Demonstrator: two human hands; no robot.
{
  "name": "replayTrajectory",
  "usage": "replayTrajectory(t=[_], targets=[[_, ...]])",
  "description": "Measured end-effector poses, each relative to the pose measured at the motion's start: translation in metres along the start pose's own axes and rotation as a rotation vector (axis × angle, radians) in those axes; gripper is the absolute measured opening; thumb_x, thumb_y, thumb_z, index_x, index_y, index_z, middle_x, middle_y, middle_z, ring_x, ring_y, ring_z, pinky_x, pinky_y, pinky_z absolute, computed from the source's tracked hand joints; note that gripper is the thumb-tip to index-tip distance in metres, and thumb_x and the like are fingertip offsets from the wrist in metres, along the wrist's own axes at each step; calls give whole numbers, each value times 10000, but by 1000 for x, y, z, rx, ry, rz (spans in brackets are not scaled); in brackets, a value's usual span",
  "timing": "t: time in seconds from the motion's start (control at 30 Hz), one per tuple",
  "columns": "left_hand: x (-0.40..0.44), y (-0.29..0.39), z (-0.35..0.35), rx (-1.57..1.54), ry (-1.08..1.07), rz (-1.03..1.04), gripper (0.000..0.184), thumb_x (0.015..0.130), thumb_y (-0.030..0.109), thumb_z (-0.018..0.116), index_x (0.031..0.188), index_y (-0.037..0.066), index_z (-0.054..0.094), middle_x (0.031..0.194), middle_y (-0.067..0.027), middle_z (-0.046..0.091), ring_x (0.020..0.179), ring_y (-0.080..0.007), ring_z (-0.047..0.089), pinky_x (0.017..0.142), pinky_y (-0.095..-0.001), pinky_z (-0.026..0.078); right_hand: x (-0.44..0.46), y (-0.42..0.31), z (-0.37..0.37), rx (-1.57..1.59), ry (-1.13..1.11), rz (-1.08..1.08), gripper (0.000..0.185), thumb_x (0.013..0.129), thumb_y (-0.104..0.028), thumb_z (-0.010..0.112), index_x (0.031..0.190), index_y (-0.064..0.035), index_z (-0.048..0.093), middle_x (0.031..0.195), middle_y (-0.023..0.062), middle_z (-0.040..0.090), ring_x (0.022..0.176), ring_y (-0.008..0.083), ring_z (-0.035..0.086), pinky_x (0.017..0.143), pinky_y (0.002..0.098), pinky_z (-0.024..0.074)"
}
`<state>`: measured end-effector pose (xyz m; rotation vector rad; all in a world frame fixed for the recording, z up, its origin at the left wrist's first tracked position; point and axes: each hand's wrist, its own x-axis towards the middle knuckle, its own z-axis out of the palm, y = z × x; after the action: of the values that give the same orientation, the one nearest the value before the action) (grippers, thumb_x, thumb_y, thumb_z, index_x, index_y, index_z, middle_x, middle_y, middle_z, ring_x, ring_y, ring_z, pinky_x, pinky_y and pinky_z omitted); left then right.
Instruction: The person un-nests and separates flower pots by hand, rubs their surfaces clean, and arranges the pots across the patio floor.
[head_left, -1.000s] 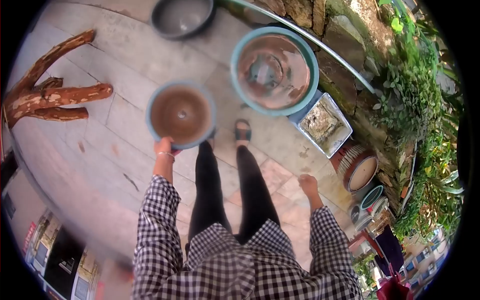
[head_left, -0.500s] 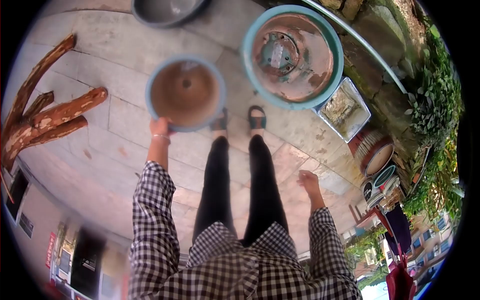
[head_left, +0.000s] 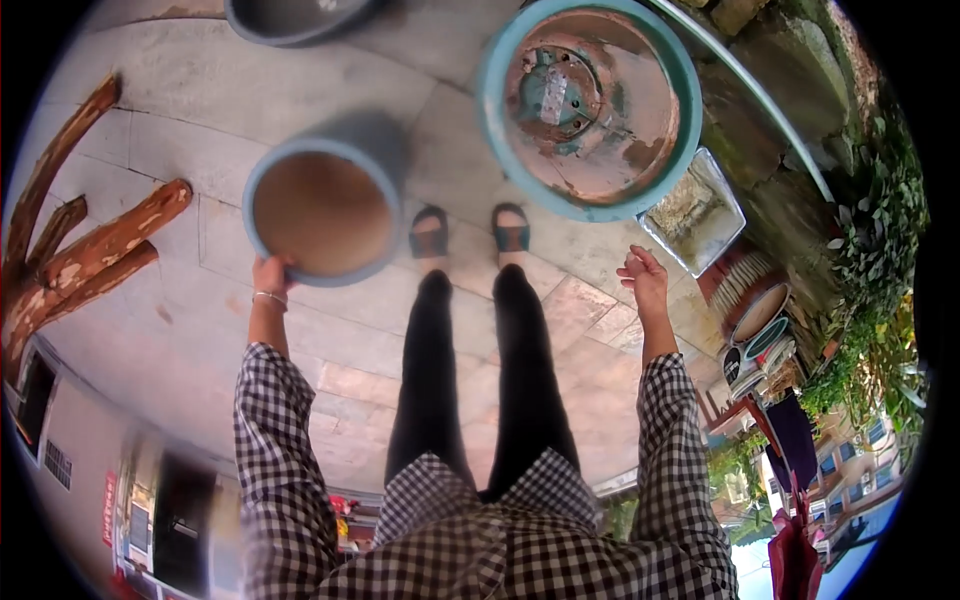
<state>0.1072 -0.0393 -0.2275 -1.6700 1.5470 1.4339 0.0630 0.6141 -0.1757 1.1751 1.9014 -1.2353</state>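
Observation:
My left hand [head_left: 273,278] grips the near rim of a grey-blue plant pot [head_left: 322,215], brown inside. The pot is tilted, so its outer wall shows on the far right side. On my right side, my right hand [head_left: 646,275] is in the air with its fingers apart and nothing in them. Just beyond it are a wide teal basin-like pot [head_left: 690,110] and a shallow rectangular tray [head_left: 742,215] with a pale, dirty inside. Inside the teal pot lies a smaller teal disc with holes [head_left: 560,95].
Peeling tree branches [head_left: 110,235] lie at the left. A dark grey tub [head_left: 300,30] stands at the far edge. To the right are a ribbed brown pot [head_left: 755,305], a pale pipe [head_left: 760,105], a stone border and green plants [head_left: 880,220]. Paving slabs cover the ground.
The held pot has moved left and tipped, its outer wall coming into view. My right hand has reached forward toward the tray, its fingers spreading.

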Motion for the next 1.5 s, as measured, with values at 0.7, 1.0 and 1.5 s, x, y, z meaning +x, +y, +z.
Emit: replayTrajectory(t=[0.7, 1.0, 1.5], targets=[[-133, 150, 256, 301, -223, 972, 409, 835, 135, 664, 1221, 40, 564, 1071, -124, 661, 933, -185, 634, 847, -300, 484, 142, -80, -2, -383, 335, -124, 566, 743, -471, 708, 985, 32, 613, 835, 206, 640, 763, 288, 640, 719, 388, 500], [-81, 172, 371, 755, 39, 969, 446, 742, 264, 673, 1103, 16, 587, 983, -247, 636, 947, -399, 600, 840, -437, 476, 125, -110, 1, -639, 328, -143, 514, 725, -442, 713, 967, 8, 664, 985, 231, 656, 961, 359, 626, 846, 417, 487], [-112, 148, 346, 1236, 112, 971, 326, 726, 221, 624, 946, -7, 548, 930, -255, 633, 901, -423, 598, 796, -465, 486, 81, -68, -7, -670, 263, -316, 459, 761, -388, 677, 860, 60, 659, 824, 261, 650, 814, 414, 633, 747, 459, 495]])
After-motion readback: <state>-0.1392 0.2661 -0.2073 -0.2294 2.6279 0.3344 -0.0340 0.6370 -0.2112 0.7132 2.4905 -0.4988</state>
